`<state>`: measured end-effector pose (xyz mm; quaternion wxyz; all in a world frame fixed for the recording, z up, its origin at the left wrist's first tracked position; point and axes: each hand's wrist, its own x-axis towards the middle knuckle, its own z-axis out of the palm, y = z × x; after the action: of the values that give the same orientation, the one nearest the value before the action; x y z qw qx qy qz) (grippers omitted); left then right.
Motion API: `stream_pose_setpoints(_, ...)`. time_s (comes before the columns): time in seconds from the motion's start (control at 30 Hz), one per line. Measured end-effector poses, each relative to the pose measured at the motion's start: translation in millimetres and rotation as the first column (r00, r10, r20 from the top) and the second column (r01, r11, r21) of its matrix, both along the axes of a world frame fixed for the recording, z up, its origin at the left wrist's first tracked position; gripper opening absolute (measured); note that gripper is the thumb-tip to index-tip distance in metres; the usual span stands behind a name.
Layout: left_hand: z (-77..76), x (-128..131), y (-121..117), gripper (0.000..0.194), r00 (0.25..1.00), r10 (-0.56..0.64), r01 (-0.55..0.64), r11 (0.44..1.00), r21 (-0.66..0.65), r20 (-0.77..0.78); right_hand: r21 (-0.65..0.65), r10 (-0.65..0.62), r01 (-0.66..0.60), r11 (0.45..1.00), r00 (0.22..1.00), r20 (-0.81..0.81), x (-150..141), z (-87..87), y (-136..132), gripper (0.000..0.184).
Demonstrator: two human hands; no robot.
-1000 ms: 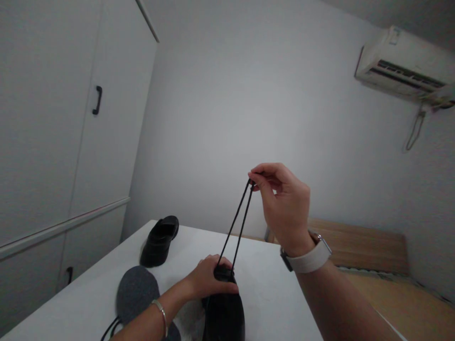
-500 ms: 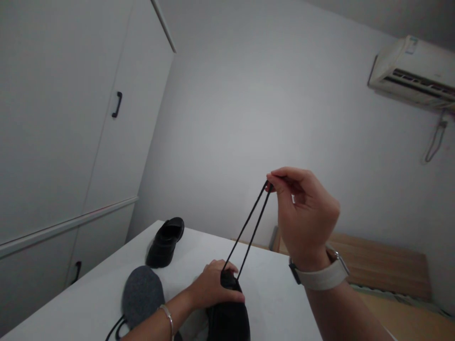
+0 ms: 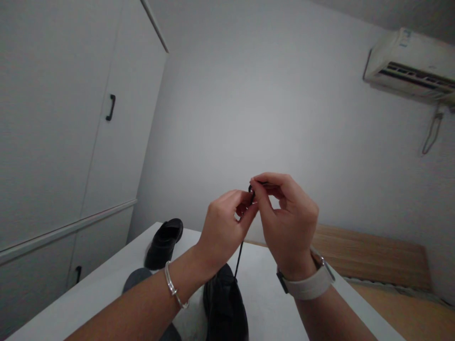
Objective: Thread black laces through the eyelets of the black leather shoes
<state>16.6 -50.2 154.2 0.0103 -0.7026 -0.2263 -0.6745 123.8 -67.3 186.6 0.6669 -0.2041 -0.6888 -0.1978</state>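
Note:
A black shoelace (image 3: 239, 260) runs taut upward from a black shoe (image 3: 227, 303) at the bottom middle of the view. Above the shoe, my left hand (image 3: 227, 218) pinches the lace between thumb and fingers. My right hand (image 3: 287, 213), wearing a watch with a pale strap, pinches the lace just beside the left fingertips. Both hands nearly touch. Fingers hide part of the lace between them. Further back on the left lies a second black shoe (image 3: 164, 244). My left forearm partly covers a grey insole-like piece (image 3: 137, 278).
Everything lies on a white table (image 3: 270, 303). A white cabinet (image 3: 53, 118) with dark handles rises on the left. Behind the table on the right is a wooden board (image 3: 373, 258), and an air conditioner (image 3: 412, 66) hangs on the wall.
My left hand has let go of the shoe and risen to pinch the lace. My right hand has shifted left, still holding the lace.

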Motion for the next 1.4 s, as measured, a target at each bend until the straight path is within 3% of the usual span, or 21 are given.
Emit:
stream_pose_setpoints(0.1,-0.6,-1.8,2.1,0.018,0.988,-0.147,0.150,0.985,-0.082,0.045,-0.093,0.132,-0.145,0.985,0.983,-0.128,5.3,-1.0,4.5,0.007)
stream_pose_setpoints(0.2,-1.9,-13.4,13.0,0.019,0.917,-0.335,0.380,0.899,-0.218,0.217,-0.191,0.273,-0.353,0.916,0.897,-0.349,25.2,-4.1,19.0,0.011)
stream_pose_setpoints(0.27,-4.0,-28.7,26.8,0.020,0.828,-0.363,0.498,0.827,-0.263,0.427,-0.217,0.338,-0.508,0.834,0.780,-0.526,48.3,-11.8,33.9,0.021)
stream_pose_setpoints(0.33,-9.6,-49.9,43.8,0.020,0.709,-0.280,0.553,0.790,-0.265,0.647,-0.202,0.348,-0.647,0.735,0.616,-0.707,77.0,-26.7,51.5,0.031)
stream_pose_setpoints(0.43,-28.7,-88.6,67.8,0.020,0.664,-0.149,0.499,0.818,-0.285,0.733,-0.204,0.258,-0.632,0.747,0.560,-0.787,122.1,-62.7,77.1,0.035)
stream_pose_setpoints(0.53,-60.1,-125.8,84.0,0.020,0.633,0.001,0.410,0.848,-0.337,0.774,-0.216,0.140,-0.548,0.808,0.535,-0.833,160.0,-107.4,94.5,0.037)
stream_pose_setpoints(0.7,-116.3,-160.9,93.9,0.027,0.588,0.224,0.220,0.880,-0.420,0.777,-0.279,-0.086,-0.326,0.903,0.499,-0.862,192.3,-168.1,101.2,0.034)
stream_pose_setpoints(0.8,-137.9,-160.9,96.0,0.039,0.645,0.293,0.172,0.844,-0.507,0.706,-0.386,-0.159,-0.277,0.880,0.593,-0.789,187.3,-184.4,100.0,0.030)
stream_pose_setpoints(0.9,-148.9,-148.2,96.0,0.045,0.811,0.283,0.116,0.779,-0.616,0.511,-0.512,-0.130,-0.305,0.803,0.749,-0.650,165.8,-189.1,97.4,0.028)
stream_pose_setpoints(1.0,-155.4,-125.9,90.2,0.039,0.978,0.123,0.017,0.754,-0.656,0.167,-0.658,0.041,-0.384,0.648,0.880,-0.474,136.6,-191.5,90.8,0.026)
stream_pose_setpoints(1.07,-160.3,-107.4,82.8,0.028,0.999,-0.022,-0.016,0.748,-0.664,-0.048,-0.787,0.210,-0.379,0.487,0.925,-0.316,119.1,-194.1,84.2,0.020)
stream_pose_setpoints(1.1,-163.4,-98.1,78.5,0.025,0.985,-0.082,-0.042,0.737,-0.674,-0.151,-0.835,0.274,-0.334,0.437,0.934,-0.230,112.1,-195.7,80.7,0.018)
stream_pose_setpoints(1.13,-166.6,-89.1,74.4,0.023,0.961,-0.127,-0.075,0.738,-0.671,-0.247,-0.866,0.313,-0.268,0.421,0.940,-0.138,106.3,-197.3,77.6,0.016)
stream_pose_setpoints(1.23,-176.2,-68.5,64.2,0.019,0.892,-0.171,-0.143,0.771,-0.620,-0.418,-0.866,0.327,-0.073,0.494,0.939,0.108,95.4,-202.3,72.3,0.015)
stream_pose_setpoints(1.4,-181.8,-60.5,57.7,0.013,0.849,-0.174,-0.185,0.787,-0.589,-0.499,-0.848,0.324,0.057,0.527,0.909,0.262,89.1,-212.2,76.7,0.016)
